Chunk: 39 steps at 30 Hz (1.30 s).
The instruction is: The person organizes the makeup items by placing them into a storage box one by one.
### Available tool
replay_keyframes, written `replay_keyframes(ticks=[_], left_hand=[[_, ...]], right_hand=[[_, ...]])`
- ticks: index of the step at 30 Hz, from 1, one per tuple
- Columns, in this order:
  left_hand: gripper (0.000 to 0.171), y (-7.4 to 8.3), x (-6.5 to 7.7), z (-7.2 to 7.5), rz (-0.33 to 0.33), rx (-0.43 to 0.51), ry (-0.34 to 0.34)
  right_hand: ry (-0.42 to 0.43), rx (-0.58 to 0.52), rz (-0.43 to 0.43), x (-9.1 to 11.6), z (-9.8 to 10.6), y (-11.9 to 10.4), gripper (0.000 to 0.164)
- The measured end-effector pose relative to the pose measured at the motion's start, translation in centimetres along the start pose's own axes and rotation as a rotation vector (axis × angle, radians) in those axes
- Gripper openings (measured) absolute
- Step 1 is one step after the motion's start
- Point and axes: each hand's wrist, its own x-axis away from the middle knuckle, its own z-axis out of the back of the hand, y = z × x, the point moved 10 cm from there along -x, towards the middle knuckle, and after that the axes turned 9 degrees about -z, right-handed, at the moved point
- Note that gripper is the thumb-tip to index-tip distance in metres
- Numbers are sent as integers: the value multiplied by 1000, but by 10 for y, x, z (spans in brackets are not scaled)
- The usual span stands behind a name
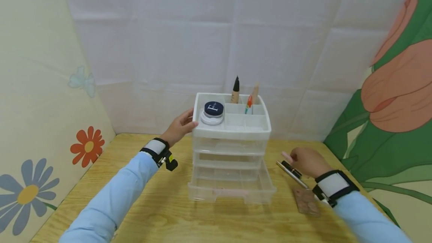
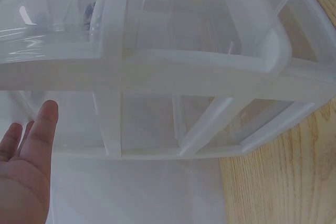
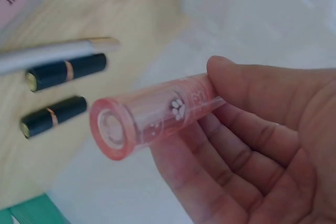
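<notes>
In the right wrist view, my right hand (image 3: 262,145) pinches a translucent pink lipstick tube (image 3: 157,114) with a white paw print, between thumb and fingers. The head view has this hand (image 1: 309,161) low over the table, right of a white drawer organizer (image 1: 233,135). My left hand (image 1: 179,128) rests against the organizer's upper left side, thumb near the front corner; its fingers (image 2: 39,140) look extended in the left wrist view. The clear bottom drawer (image 1: 199,193) is pulled out. Two black lipstick tubes (image 3: 68,72) and a silver pen-like tube (image 3: 52,55) lie close to the right hand.
On the organizer's top tray sit a round dark-lidded compact (image 1: 214,108), a black-tipped beige tube (image 1: 235,96), a small orange-and-teal stick (image 1: 249,104) and a beige tube (image 1: 255,95). A brownish palette (image 1: 306,201) lies on the wooden table (image 1: 162,213). Fabric walls stand behind and on both sides.
</notes>
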Motion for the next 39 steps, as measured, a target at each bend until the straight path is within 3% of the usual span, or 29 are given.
replay_keyframes(ticks=[5,11,15,18,21,28,31,35,39], left_hand=[[65,-3,-1,2,1,-14,-6],[64,-1,-1,2,8,-3,3],[64,-1,0,3,12,4,10],[64,-1,1,3,14,3,11],[64,-1,1,2,14,1,10],[64,-1,-1,1,-7,19,-3],[64,-1,-1,2,-11,21,0],[64,0,-1,2,-12,24,7],[64,0,-1,1,-11,21,11]], right_hand=[[83,3,85,15,25,-18,37],[203,64,198,33,53,-45,40],[150,62,196,41,64,-59,32],[83,49,183,47,70,-66,17],[76,60,209,55,77,-76,10],[151,108,297,69,91,-106,37],[128,138,327,71,90,-123,31],[64,190,355,67,85,-145,10],[11,192,390,62,77,-169,12]])
